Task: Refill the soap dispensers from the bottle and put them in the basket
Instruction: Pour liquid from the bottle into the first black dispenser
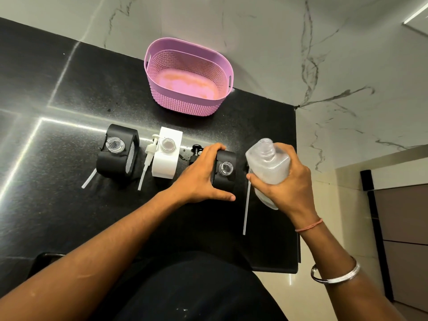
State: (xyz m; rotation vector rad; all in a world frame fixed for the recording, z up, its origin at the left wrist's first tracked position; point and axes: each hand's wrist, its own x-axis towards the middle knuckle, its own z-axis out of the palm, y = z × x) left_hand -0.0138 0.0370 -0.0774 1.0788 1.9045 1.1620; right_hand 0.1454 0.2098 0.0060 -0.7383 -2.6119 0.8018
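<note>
While the right-hand black dispenser [223,169] is being steadied on the counter [69,205] by the left hand [203,174], whose fingers are wrapped over its far side with the thumb laid along the near side, the refill bottle [268,165] is gripped round its body by the right hand [287,181], just to the right of that dispenser. No cap is seen on the bottle and its neck is pointed up and away, so pouring hasn't been started yet, as far as can be judged. Looks like the first fill is only being lined up.

Two more dispensers are parked to the left with their necks uncovered: a white one [165,156] and another black one [118,154]. Their pump heads with white tubes are lying beside them, e.g. the white pump [150,154], and a long tube [246,205] is seen between the hands. The pink basket [217,66] is set farther back, with nothing in it.

Next, the bottle mouth probably needs to be tipped over that small clear neck and poured slowly; a narrow opening like that is easily missed, so spills onto the counter should be expected if it's rushed.
</note>
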